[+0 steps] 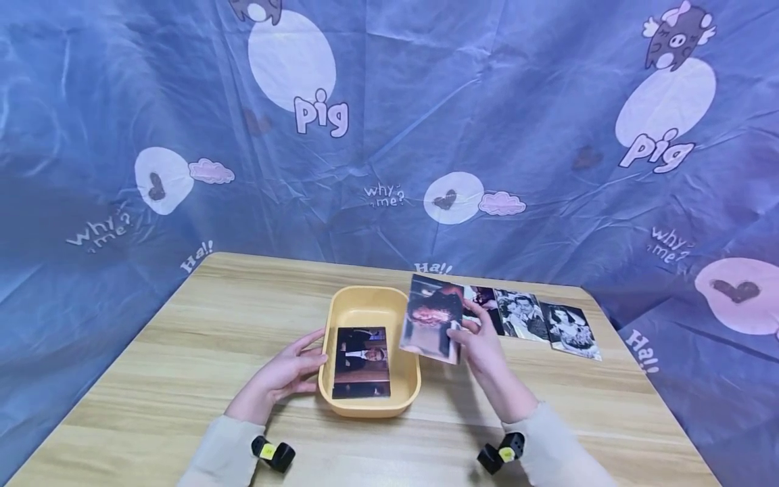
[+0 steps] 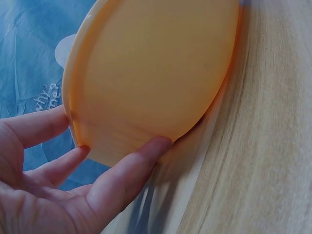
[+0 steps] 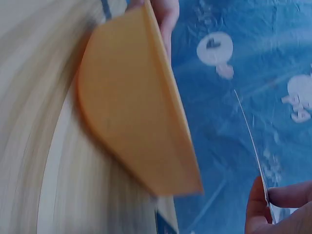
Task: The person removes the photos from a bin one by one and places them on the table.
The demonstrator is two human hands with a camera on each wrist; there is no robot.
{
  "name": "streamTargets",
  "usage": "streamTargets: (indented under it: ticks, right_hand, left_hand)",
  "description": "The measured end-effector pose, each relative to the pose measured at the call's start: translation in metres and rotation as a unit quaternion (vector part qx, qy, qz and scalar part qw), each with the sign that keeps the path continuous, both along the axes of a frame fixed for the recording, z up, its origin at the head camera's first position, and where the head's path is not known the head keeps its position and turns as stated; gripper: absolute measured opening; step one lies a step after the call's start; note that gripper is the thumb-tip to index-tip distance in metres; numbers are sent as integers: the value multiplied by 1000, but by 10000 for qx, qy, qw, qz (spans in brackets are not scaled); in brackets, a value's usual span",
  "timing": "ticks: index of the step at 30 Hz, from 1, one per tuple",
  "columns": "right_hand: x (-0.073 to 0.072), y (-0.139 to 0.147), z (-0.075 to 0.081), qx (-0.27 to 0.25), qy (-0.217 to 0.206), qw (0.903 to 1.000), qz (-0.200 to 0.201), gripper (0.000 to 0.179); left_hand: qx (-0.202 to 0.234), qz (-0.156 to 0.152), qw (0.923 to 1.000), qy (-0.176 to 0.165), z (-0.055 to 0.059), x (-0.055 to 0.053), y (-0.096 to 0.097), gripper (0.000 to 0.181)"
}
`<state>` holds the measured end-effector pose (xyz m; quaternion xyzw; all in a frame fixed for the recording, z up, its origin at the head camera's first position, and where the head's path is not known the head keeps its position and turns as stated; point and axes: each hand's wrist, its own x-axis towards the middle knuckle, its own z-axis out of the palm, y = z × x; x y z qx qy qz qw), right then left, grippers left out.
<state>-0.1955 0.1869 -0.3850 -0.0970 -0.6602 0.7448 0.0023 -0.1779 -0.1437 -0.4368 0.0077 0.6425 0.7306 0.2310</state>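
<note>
A yellow plastic box [image 1: 368, 312] with rounded corners stands on the table, with a photo [image 1: 362, 365] of a person in a dark suit lying inside. My left hand [image 1: 286, 372] touches the box's left side; in the left wrist view its spread fingertips rest against the outer wall [image 2: 161, 73]. Between thumb and fingers, my right hand [image 1: 483, 348] pinches a colour photo [image 1: 431, 314], tilted up over the box's right rim. Seen edge-on in the right wrist view, this held photo [image 3: 252, 139] is a thin line.
Behind the right hand, a row of photos lies on the wooden table [image 1: 231, 304]: a partly covered colour one [image 1: 489, 302] and two black-and-white ones, a middle photo [image 1: 521, 315] and a rightmost photo [image 1: 571, 329]. A blue printed curtain [image 1: 365, 155] hangs behind the table.
</note>
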Motion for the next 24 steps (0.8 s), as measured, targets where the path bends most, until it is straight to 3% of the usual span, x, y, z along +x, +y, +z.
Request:
streamTargets:
  ticks: [8, 15, 24]
  right_hand:
    - [9, 41, -16, 604, -225, 9979, -47, 77]
    - [19, 55, -41, 1521, -630, 9860, 270, 79]
    - [21, 53, -62, 1460, -662, 9864, 360, 78]
  left_hand:
    - [-67, -26, 10000, -7, 1, 0, 0, 73]
    - [8, 2, 10000, -50, -2, -2, -1, 74]
    - [-14, -29, 10000, -29, -1, -4, -2, 73]
